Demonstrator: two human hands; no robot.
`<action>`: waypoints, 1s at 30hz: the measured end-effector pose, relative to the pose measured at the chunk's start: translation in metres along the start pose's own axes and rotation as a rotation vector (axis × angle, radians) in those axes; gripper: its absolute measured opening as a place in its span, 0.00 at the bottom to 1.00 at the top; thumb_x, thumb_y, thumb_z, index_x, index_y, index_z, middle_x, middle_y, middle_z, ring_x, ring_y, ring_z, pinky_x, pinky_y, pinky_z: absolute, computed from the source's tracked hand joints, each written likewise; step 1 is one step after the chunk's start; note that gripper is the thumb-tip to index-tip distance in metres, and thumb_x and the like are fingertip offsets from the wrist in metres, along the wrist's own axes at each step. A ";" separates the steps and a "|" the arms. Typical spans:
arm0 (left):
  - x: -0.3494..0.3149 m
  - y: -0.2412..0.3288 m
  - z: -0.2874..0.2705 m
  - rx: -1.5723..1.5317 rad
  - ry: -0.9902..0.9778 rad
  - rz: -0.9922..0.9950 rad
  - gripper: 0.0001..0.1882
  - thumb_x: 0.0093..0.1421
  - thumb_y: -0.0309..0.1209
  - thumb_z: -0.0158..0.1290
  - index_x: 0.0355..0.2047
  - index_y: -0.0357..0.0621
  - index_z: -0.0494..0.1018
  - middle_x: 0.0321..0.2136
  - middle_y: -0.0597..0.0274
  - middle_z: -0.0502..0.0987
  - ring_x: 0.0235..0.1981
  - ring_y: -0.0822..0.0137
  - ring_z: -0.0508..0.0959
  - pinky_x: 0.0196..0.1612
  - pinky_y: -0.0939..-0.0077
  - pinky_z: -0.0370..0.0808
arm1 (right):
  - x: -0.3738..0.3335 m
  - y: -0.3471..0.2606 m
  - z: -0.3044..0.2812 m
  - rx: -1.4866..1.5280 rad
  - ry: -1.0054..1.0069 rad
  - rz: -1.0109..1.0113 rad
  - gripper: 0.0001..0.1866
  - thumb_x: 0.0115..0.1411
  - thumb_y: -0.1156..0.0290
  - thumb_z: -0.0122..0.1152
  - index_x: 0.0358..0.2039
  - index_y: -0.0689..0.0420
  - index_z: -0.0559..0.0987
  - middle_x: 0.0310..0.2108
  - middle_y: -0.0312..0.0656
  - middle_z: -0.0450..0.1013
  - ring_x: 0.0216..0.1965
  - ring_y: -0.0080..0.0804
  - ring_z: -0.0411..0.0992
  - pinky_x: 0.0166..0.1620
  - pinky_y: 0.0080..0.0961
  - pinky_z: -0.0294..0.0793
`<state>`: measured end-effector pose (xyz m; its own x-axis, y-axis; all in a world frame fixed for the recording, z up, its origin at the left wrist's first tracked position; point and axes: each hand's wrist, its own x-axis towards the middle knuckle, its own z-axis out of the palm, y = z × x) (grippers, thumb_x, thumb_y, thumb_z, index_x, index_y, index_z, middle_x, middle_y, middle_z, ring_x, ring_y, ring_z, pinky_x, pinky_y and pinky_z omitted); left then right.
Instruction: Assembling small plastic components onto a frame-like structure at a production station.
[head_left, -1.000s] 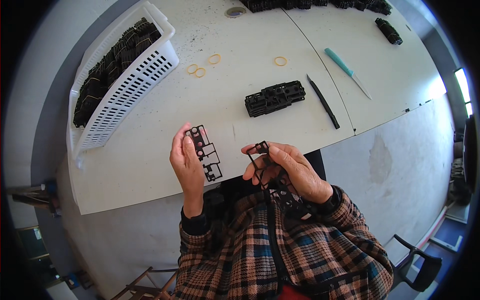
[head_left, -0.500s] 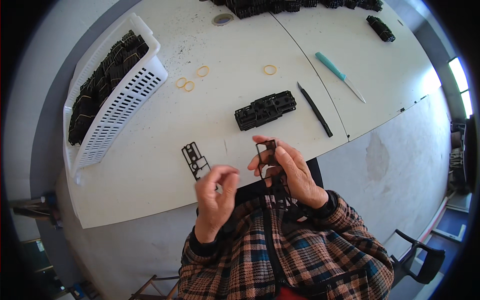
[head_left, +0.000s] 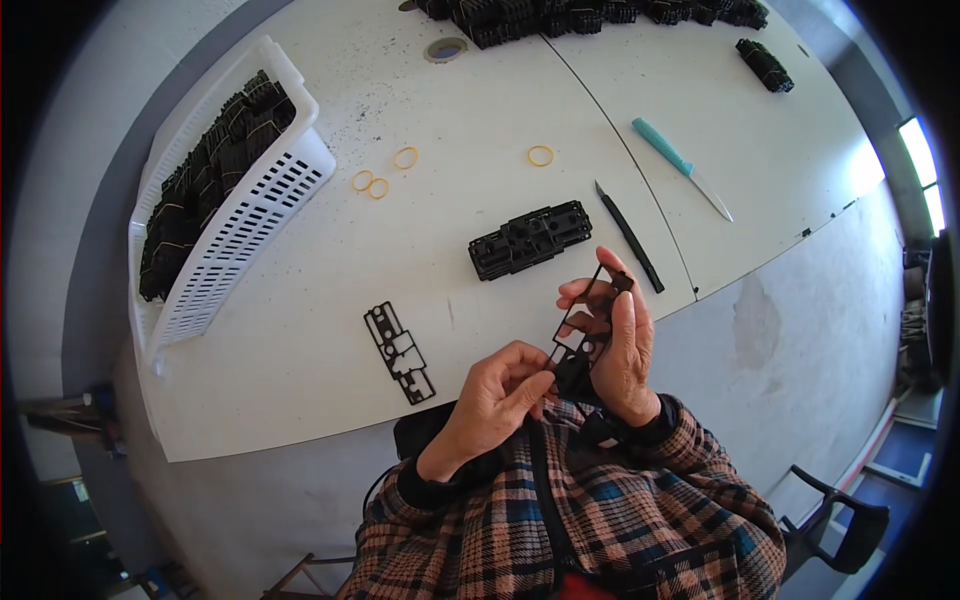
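Hands meet now: left hand point(head_left: 497, 392) has risen to pinch the black frame point(head_left: 585, 322) that right hand point(head_left: 618, 338) grips (another frame point(head_left: 399, 352) lies flat on the table point(head_left: 300, 330)).

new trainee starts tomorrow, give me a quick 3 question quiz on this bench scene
1. True or false: the black flat frame lying on the white table is held in the left hand.
2. How many yellow rubber bands lie loose on the table?
3. What holds the stacked black parts at the table's left? A: white slotted basket; B: cardboard box; C: metal tray.

Key
1. False: it lies on the table by itself. Both the left hand and the right hand are on another black frame, held up over the table edge.
2. Four: three near the basket, one further right.
3. A.
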<state>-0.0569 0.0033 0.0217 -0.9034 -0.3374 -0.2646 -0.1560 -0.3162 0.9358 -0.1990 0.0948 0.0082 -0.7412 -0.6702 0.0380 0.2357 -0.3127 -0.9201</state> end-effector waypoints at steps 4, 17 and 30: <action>0.004 0.004 -0.003 -0.079 0.053 0.006 0.11 0.69 0.33 0.48 0.41 0.36 0.69 0.28 0.62 0.78 0.21 0.79 0.74 0.20 0.89 0.66 | 0.003 0.000 -0.002 -0.032 0.028 -0.011 0.30 0.73 0.53 0.36 0.65 0.63 0.57 0.44 0.46 0.74 0.41 0.28 0.74 0.37 0.19 0.77; 0.006 0.008 -0.011 -0.062 0.247 0.058 0.12 0.69 0.36 0.49 0.34 0.39 0.69 0.23 0.60 0.77 0.16 0.79 0.72 0.17 0.89 0.64 | -0.004 0.002 -0.019 -0.044 -0.036 -0.040 0.26 0.72 0.63 0.40 0.65 0.63 0.56 0.53 0.53 0.72 0.40 0.27 0.76 0.35 0.18 0.79; 0.004 0.007 -0.011 -0.078 0.251 0.122 0.14 0.70 0.37 0.46 0.34 0.37 0.70 0.24 0.59 0.77 0.16 0.78 0.72 0.17 0.89 0.64 | -0.007 0.006 -0.025 -0.064 0.005 -0.045 0.25 0.71 0.67 0.44 0.64 0.65 0.59 0.50 0.55 0.73 0.35 0.24 0.77 0.29 0.14 0.78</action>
<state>-0.0573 -0.0102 0.0244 -0.7848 -0.5833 -0.2094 -0.0118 -0.3238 0.9460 -0.2082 0.1148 -0.0072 -0.7533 -0.6531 0.0776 0.1615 -0.2981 -0.9408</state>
